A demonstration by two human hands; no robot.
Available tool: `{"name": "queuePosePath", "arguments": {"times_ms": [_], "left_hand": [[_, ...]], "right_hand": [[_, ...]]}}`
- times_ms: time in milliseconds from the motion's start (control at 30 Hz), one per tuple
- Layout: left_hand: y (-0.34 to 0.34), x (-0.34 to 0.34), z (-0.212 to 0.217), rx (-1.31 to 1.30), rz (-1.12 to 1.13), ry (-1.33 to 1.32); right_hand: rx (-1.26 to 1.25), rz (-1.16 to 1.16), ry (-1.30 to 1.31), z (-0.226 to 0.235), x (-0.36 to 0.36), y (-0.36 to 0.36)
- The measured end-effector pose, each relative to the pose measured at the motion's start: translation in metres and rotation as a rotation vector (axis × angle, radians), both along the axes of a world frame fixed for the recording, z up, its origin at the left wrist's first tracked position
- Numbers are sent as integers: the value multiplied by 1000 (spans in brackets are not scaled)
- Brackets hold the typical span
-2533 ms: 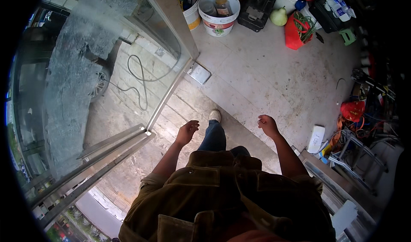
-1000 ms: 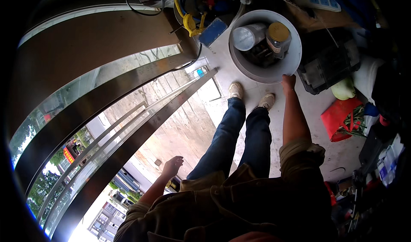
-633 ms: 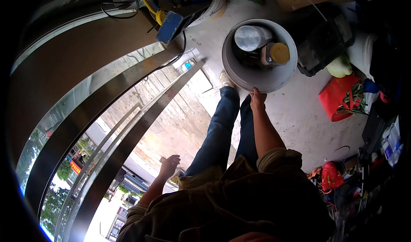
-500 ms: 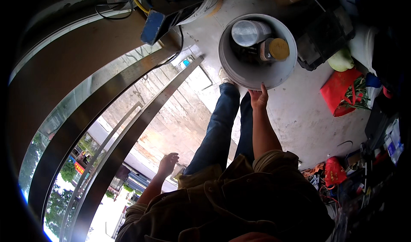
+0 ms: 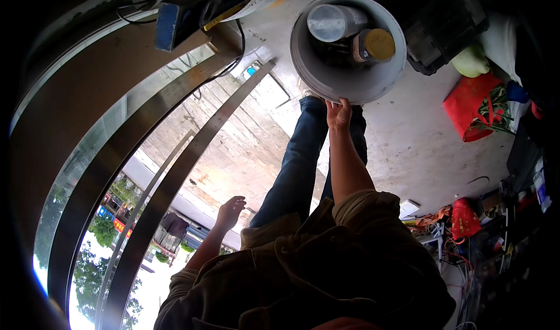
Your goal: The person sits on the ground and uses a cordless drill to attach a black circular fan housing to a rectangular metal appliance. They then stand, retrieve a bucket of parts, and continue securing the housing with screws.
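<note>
Right grip (image 5: 338,116) grasps bucket (image 5: 335,88) by near rim; left grip (image 5: 230,212) loose, empty. One-sided hold could tip bucket, sliding jars (image 5: 380,44) out.

Jar (image 5: 379,44) and container (image 5: 328,23) inside bucket (image 5: 344,89), left of case (image 5: 446,32).

The pale round bucket (image 5: 325,80) is open-topped, mouth facing up. Inside it, a translucent container (image 5: 329,23) and a yellow-lidded jar (image 5: 373,45) rest tilted, side by side.
</note>
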State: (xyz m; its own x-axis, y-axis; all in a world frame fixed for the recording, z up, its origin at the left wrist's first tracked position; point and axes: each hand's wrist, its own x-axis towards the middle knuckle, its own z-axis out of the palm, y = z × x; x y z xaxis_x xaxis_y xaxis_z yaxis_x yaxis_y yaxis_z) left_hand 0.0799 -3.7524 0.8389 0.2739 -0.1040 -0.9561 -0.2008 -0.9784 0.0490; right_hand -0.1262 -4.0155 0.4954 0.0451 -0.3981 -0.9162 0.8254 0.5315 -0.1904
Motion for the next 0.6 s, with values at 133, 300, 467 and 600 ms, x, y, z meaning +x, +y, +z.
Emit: {"name": "queuePosePath", "arguments": {"times_ms": [133, 300, 467, 600], "left_hand": [[15, 8, -1, 92, 39, 4], [-13, 14, 10, 75, 38, -24], [-8, 32, 17, 114, -36, -75], [-36, 24, 13, 137, -64, -63]], "right_hand": [[63, -71, -103, 2, 27, 23], [235, -47, -196, 7, 82, 57], [83, -163, -330, 18, 55, 51], [-25, -299, -288, 18, 58, 48]]}}
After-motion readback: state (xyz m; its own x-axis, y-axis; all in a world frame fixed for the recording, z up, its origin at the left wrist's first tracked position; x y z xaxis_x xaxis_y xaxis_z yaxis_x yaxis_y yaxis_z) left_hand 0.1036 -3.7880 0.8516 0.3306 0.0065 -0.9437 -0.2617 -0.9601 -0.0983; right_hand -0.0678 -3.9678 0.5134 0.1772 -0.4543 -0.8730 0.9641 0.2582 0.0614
